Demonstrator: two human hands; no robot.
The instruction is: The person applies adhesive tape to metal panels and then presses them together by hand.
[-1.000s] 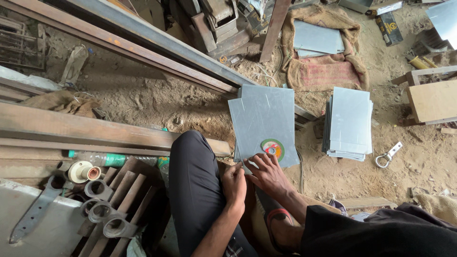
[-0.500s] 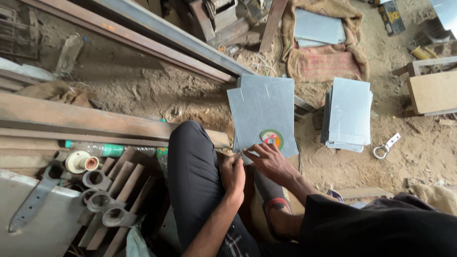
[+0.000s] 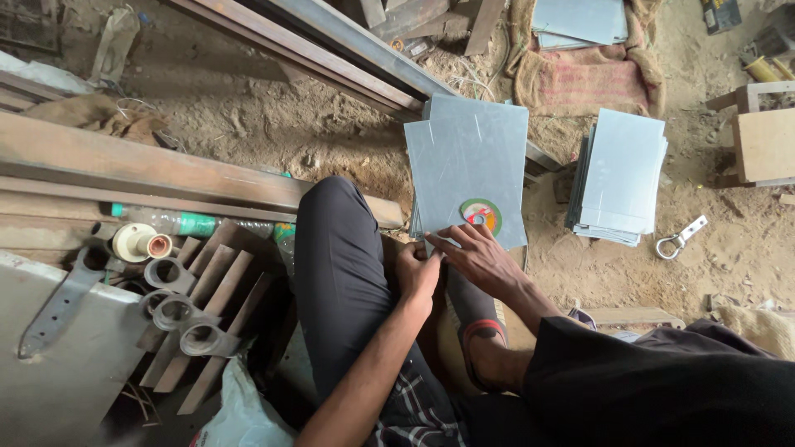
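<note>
Grey metal sheets [image 3: 468, 161] lay stacked on dirt floor [image 3: 273, 124], cutting disc [image 3: 481, 214] on top | right hand [image 3: 480, 257] spread flat, fingertips touching near edge | left hand [image 3: 416, 271] curled beside stack's corner, grip unclear

A sandy dirt floor [image 3: 273, 132] carries everything. At centre lies a stack of grey metal sheets [image 3: 472, 157]; right of it a second grey stack [image 3: 621, 174], then a small metal shackle [image 3: 679, 238]. Long rusty steel beams [image 3: 149, 170] cross the left, with a green-labelled plastic bottle [image 3: 178, 222] just below.
</note>
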